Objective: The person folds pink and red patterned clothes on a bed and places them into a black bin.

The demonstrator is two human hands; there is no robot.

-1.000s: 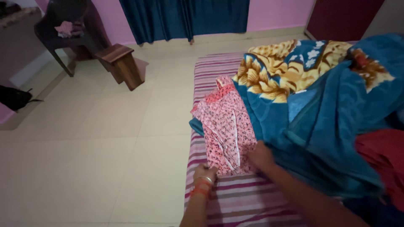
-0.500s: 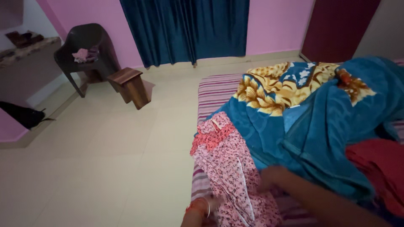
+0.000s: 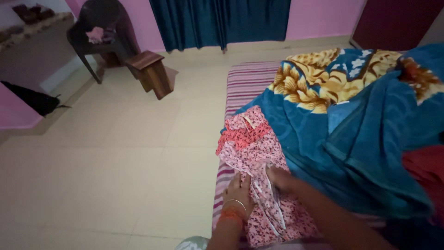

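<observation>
A pink floral garment [image 3: 253, 153] with white piping lies lengthwise on the striped bed sheet [image 3: 245, 83] near the bed's left edge. My left hand [image 3: 239, 189], with bangles at the wrist, rests flat on the garment's left side, fingers apart. My right hand [image 3: 280, 178] presses on the garment's middle beside the white piping, its fingers down on the cloth. Both hands lie side by side, close together.
A blue blanket [image 3: 351, 115] with yellow flowers is heaped on the bed to the right, with red cloth [image 3: 425, 169] beyond it. On the tiled floor stand a wooden stool [image 3: 150, 71] and a dark chair [image 3: 99, 32] with clothes on it. Blue curtains [image 3: 217, 21] hang at the back.
The garment has been pulled nearer along the bed. Both hands have moved up onto its middle, and the view has tilted down again.
</observation>
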